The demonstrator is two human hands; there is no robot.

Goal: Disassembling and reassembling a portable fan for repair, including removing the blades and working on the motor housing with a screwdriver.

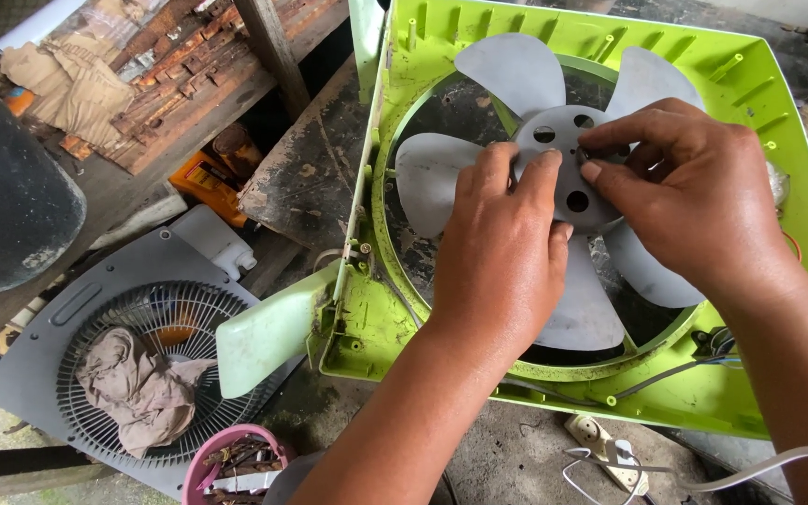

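On green housing (778,112), both hands pinch grey fan blade (507,70) (five-lobed).

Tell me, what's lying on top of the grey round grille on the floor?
A crumpled brownish rag lies on the grey grille. Something orange shows through the bars; the rag hides the grille's middle.

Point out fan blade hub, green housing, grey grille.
fan blade hub (554,150), head view, grey disc face with holes
green housing (750,84), head view, upper right frame
grey grille (95,309), head view, left rim
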